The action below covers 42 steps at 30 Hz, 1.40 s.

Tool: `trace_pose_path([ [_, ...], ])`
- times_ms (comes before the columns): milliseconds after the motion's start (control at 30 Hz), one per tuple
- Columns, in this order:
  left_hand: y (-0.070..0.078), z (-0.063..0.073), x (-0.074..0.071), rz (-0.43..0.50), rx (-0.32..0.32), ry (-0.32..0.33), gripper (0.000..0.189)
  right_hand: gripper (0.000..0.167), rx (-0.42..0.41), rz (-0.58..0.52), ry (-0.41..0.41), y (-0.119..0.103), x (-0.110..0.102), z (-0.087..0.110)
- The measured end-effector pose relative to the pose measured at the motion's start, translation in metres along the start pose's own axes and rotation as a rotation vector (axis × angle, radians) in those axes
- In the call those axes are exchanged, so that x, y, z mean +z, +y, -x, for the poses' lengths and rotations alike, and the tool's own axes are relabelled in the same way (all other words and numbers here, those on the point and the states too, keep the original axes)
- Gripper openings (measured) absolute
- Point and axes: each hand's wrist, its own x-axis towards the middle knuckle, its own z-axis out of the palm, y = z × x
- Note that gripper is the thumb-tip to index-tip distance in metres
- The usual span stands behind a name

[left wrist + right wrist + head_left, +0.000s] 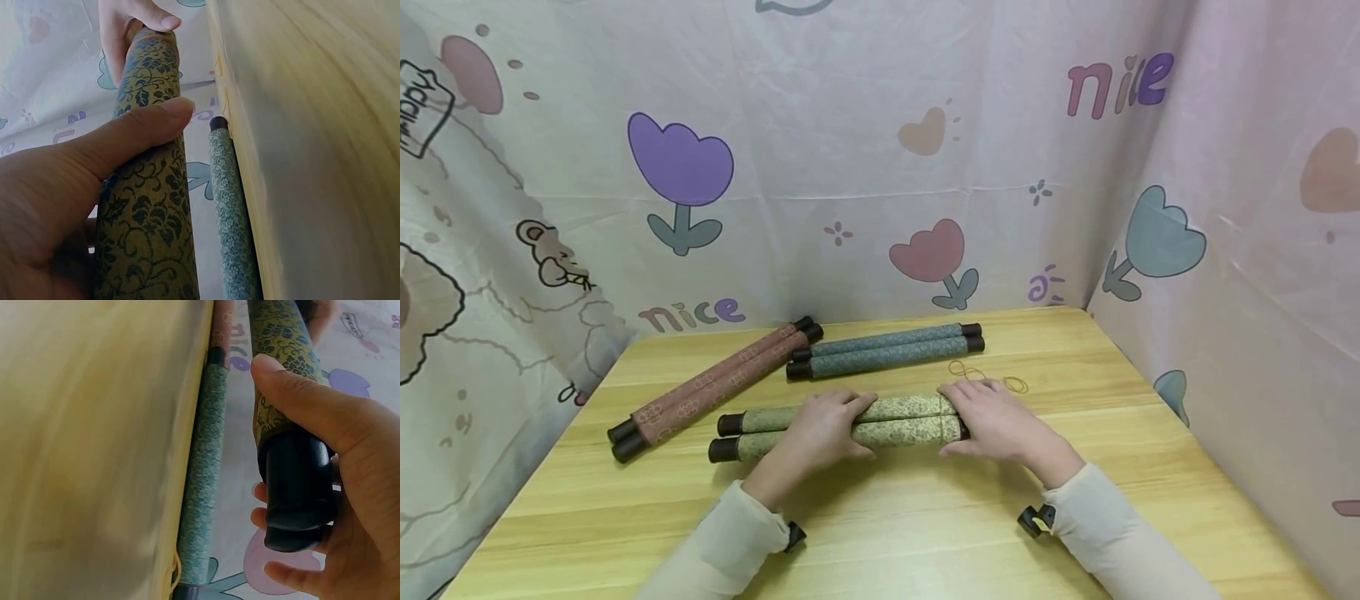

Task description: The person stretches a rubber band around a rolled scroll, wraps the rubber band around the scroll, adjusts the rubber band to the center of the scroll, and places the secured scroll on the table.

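A double-rolled scroll (904, 432) in yellow-green floral fabric with black end knobs lies crosswise in front of me, just above the table. My left hand (823, 427) grips it near the middle, thumb on the near side and fingers over the far side. At the right end my right hand (1003, 422) holds it, covering most of the knobs there. In the right wrist view, its thumb presses the fabric beside the black knobs (297, 481). A thin band (942, 421) circles the scroll close to the right hand.
Behind it lies a blue-green double scroll (887, 357) with black knobs. A reddish double scroll (718, 390) slants at the left. Thin yellow rubber bands (1016, 384) rest on the wooden table (925, 542). Patterned curtains (820, 167) stand around the back and sides.
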Motion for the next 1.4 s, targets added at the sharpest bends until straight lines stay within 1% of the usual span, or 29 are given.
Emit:
trace_pose_path([
  [233, 0.004, -0.002, 0.003, 0.004, 0.004, -0.042, 0.088, 0.091, -0.05, 0.004, 0.029, 0.001, 0.008, 0.002],
  [367, 0.007, -0.002, 0.009, 0.001, 0.026, -0.069, 0.089, 0.093, -0.051, -0.004, -0.002, -0.001, 0.011, 0.006],
  [467, 0.008, -0.003, 0.01, -0.002, 0.04, -0.071, 0.089, 0.093, -0.049, -0.027, -0.011, -0.002, 0.012, 0.008],
  [600, 0.01, -0.005, 0.009, -0.006, 0.047, -0.061, 0.089, 0.091, -0.061, -0.063, 0.006, -0.001, 0.011, 0.008],
  [700, 0.01, -0.005, 0.007, -0.004, 0.054, -0.067, 0.089, 0.087, -0.077, -0.077, 0.024, 0.001, 0.01, 0.008],
  [833, 0.01, -0.005, 0.005, 0.008, 0.066, -0.075, 0.089, 0.081, -0.094, -0.093, 0.069, 0.005, 0.007, 0.008],
  [1033, 0.004, -0.002, 0.005, 0.019, 0.109, -0.096, 0.092, 0.076, -0.09, -0.109, 0.118, 0.009, 0.001, 0.008],
  [1200, -0.005, 0.001, 0.002, 0.025, 0.159, -0.11, 0.091, 0.076, -0.082, -0.132, 0.121, 0.012, -0.003, 0.01],
  [1267, -0.008, 0.003, 0.001, 0.034, 0.157, -0.114, 0.092, 0.076, -0.08, -0.135, 0.123, 0.014, -0.004, 0.011],
  [1400, -0.015, 0.007, -0.004, 0.038, 0.126, -0.108, 0.094, 0.076, -0.071, -0.134, 0.138, 0.019, -0.006, 0.012],
])
